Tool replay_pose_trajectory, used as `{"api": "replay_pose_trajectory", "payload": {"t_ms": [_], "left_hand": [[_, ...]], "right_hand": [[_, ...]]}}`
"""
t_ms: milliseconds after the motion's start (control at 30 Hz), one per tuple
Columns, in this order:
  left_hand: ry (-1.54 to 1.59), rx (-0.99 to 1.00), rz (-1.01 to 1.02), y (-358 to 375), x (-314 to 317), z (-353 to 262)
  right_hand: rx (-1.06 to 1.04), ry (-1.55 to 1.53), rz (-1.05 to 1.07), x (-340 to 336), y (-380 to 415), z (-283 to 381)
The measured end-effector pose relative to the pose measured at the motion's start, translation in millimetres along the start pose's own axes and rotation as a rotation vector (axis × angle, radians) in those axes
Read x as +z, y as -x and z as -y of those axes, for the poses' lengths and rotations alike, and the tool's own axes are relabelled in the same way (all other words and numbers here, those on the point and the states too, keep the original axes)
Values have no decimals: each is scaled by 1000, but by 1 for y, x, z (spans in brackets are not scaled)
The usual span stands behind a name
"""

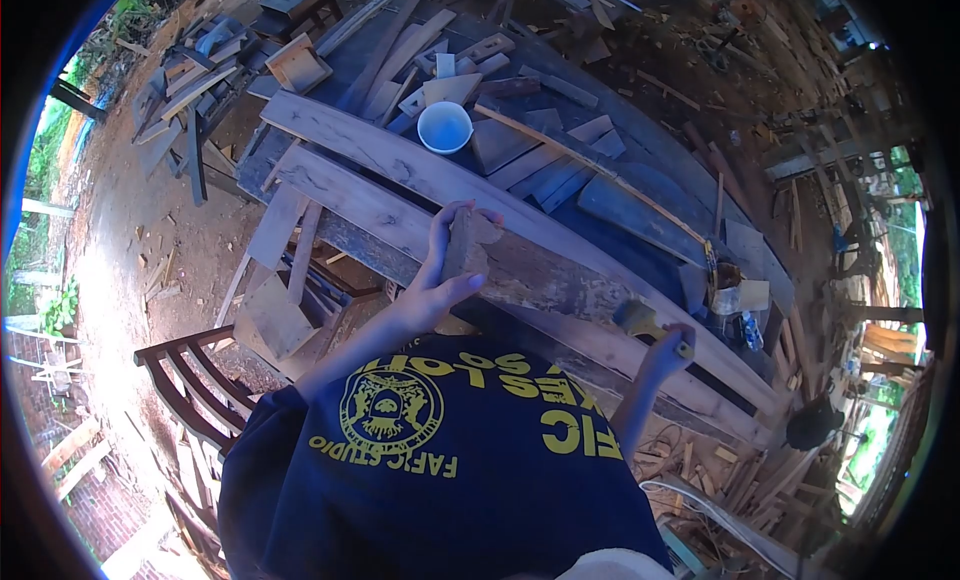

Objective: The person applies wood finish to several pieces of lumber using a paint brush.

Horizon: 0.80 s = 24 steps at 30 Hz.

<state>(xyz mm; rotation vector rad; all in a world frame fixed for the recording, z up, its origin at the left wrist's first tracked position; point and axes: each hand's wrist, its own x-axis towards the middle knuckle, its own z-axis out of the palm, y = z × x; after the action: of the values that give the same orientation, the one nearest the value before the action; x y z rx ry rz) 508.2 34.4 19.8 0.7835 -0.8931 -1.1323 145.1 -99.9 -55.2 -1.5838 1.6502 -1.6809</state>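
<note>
My left hand (pixel 445 270) grips the left end of a rough brown wooden board (pixel 550 280), with fingers over the far edge and thumb on the near side. In my right hand (pixel 672 352) is a paintbrush (pixel 640 320) with a yellowish handle, its dark bristles at the board's right end. Beneath the board run two long pale planks, the farther plank (pixel 350 135) and the nearer plank (pixel 350 195), with a dark gap between them. Beyond them stands a white bucket (pixel 445 128), pale blue inside.
A long thin stick (pixel 600 170) lies slantwise over loose boards on the work table. At the right stands a paint-stained can (pixel 725 290) with a brush handle in it. Wood offcuts litter the ground. A slatted wooden chair (pixel 195 375) is at my left.
</note>
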Motion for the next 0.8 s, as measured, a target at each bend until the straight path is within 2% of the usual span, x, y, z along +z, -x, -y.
{"api": "replay_pose_trajectory", "payload": {"t_ms": [67, 133, 200, 233, 300, 333, 400, 433, 500, 567, 600, 633, 667, 800], "left_hand": [[-14, 29, 41, -4, 2, 0], [-47, 37, 53, -8, 1, 0], [-80, 43, 65, -10, 0, -1], [-25, 29, 52, -12, 0, -1], [35, 10, 46, -12, 1, -3], [51, -9, 44, -12, 1, -5], [65, -23, 43, -14, -3, -6], [23, -13, 62, -14, -7, -3], [-17, -7, 73, -11, -14, -2], [-27, 3, 160, -7, -20, -2], [-25, 2, 155, -6, -24, -6], [-250, 57, 247, -4, -29, -11], [-476, 110, 338, -4, -32, -16], [-600, 100, 312, -4, -28, -20]], "right_hand": [[-55, 13, 239, 19, 11, 48], [-107, -64, 341, 44, 24, 113], [-269, -299, 445, 55, 28, 160], [-268, -294, 437, 57, 32, 183], [130, -733, 582, 58, 39, 215], [128, -728, 577, 62, 37, 206], [-280, -522, 412, 75, 34, 167], [-281, -523, 413, 73, 34, 152], [465, -713, 299, 57, 35, 115], [619, -675, 182, 32, 30, 46], [583, -601, 143, 14, 26, 4], [544, -529, 105, -5, 20, -26], [489, -407, 57, -22, 14, -35], [333, -158, -84, -43, 2, -54]]}}
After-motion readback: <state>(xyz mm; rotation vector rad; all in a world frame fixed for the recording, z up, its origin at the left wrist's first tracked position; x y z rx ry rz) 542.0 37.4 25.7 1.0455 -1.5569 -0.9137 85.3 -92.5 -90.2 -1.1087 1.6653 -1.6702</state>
